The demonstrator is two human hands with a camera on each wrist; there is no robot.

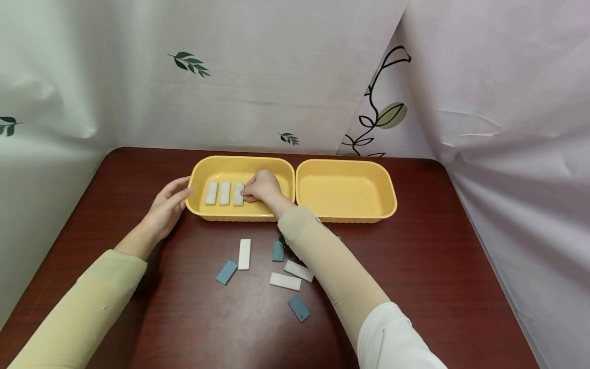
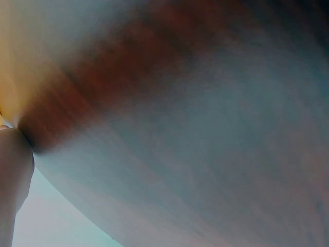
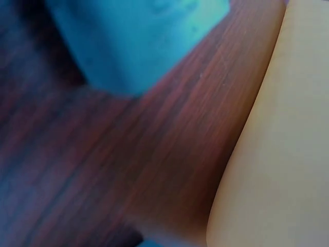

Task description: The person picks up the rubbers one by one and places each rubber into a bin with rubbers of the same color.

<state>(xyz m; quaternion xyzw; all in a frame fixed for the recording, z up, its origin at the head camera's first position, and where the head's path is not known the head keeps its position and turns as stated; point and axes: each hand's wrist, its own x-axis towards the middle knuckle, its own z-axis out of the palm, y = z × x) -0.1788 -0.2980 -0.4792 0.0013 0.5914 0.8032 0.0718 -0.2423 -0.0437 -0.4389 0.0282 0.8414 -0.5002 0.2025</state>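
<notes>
My right hand (image 1: 265, 185) reaches into the left yellow tray (image 1: 239, 163), thumb and fingertips pinching the right side of a white tile (image 1: 238, 196). That tile lies third in an upright row, right of a white tile (image 1: 211, 193) and another white tile (image 1: 225, 193). At the tray's left end, my left hand (image 1: 163, 210) holds the rim, thumb at the edge and fingers against the outer side. In the left wrist view only part of the left hand (image 2: 13, 180) shows at the left edge. The right wrist view shows no fingers.
A second yellow tray (image 1: 345, 192) adjoins on the right. On the dark red table in front lie loose white tiles (image 1: 244, 254) and blue tiles (image 1: 298, 308). A blurred blue tile (image 3: 139, 46) shows close up in the right wrist view. My right forearm covers part of the table.
</notes>
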